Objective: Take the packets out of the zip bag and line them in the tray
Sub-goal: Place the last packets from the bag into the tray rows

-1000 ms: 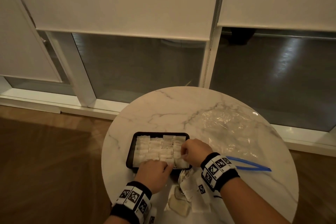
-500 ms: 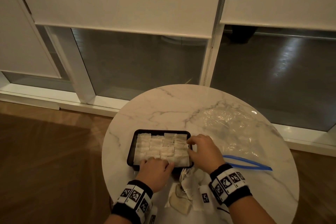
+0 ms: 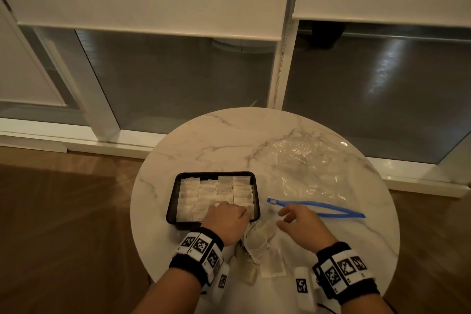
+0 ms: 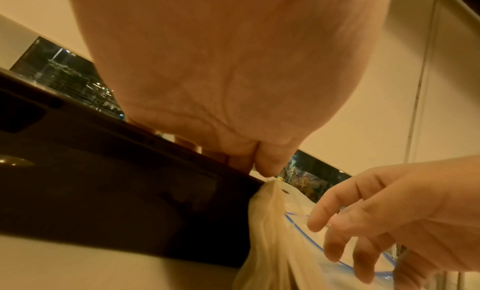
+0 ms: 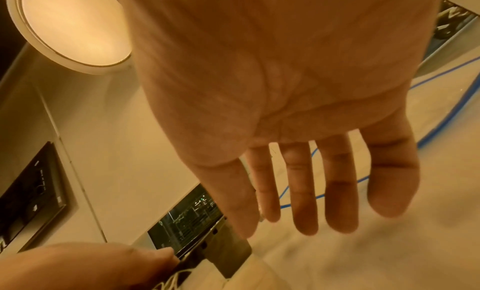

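Note:
Rows of white packets (image 3: 211, 194) fill the black tray (image 3: 173, 201) on the round marble table. My left hand (image 3: 244, 211) sits over the tray's near right corner with its fingers curled down; in the left wrist view, thumb and forefinger (image 4: 262, 169) pinch the top of a packet (image 4: 270, 222) at the tray's wall (image 4: 130, 192). Spread and empty, my right hand (image 3: 283, 216) hovers just right of the tray, above a pile of loose packets (image 3: 260, 239). The clear zip bag (image 3: 305, 168) lies flat at the right, blue zip (image 3: 316, 209) towards me.
The marble table (image 3: 229, 140) is small, and its front edge runs close under both wrists. More loose packets (image 3: 272, 265) lie by that edge. Behind the table are a window and its white frame (image 3: 275, 84); wooden floor (image 3: 63, 211) lies to the left.
My right hand has come off the tray's right side and moved back to the right, now spread above the loose packets. The left hand has stayed at the tray's near edge.

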Motion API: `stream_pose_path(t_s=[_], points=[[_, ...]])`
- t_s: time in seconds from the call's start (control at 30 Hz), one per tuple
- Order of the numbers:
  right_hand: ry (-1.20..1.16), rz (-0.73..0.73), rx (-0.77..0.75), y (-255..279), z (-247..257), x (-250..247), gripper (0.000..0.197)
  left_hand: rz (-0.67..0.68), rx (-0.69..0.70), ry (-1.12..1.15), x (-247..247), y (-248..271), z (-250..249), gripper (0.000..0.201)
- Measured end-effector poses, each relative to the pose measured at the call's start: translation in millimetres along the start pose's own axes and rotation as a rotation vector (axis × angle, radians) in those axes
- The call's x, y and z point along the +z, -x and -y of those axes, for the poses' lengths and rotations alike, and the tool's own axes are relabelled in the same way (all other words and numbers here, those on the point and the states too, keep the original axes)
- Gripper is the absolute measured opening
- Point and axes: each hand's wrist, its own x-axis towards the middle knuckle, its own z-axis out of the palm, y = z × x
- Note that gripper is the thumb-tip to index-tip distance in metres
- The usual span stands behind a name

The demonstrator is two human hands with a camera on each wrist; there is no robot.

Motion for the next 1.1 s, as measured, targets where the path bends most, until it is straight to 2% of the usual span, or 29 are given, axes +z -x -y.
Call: stream_pose_path(t_s=[0.07, 0.17, 0.23, 0.4, 0.5, 0.7, 0.93, 1.1], points=[[0.037, 0.052, 0.006, 4, 1, -3, 0.025, -0.036, -0.003, 0.06, 0, -2, 0, 0.037], [0.093, 0.127, 0.029, 8, 0, -5, 0.028, -0.155, -0.003, 0.296, 0, -2, 1, 0.04], [0.143, 0.178, 0.054, 9, -1, -2, 0.035, -0.224, 0.009, 0.399, -4, 3, -2, 0.03], [0.329, 0.254, 0.069, 12, 2, 15, 0.052, -0.39, -0.024, 0.396, -6, 14, 0, 0.007], [0.38, 0.235, 0.024, 13, 4, 24, 0.046, -0.349, -0.055, 0.374, -5, 20, 4, 0.005], [0.352, 0.246, -0.013, 12, 0, 25, 0.029, -0.304, -0.095, 0.252, 4, 25, -1, 0.025], [0.289, 0.239, 0.021, 11, -11, 15, 0.025, -0.298, -0.081, 0.148, 7, 23, -12, 0.039], [0.278, 0.274, 0.047, 14, -13, 12, 0.029, -0.297, -0.069, 0.191, 8, 24, -13, 0.04]])
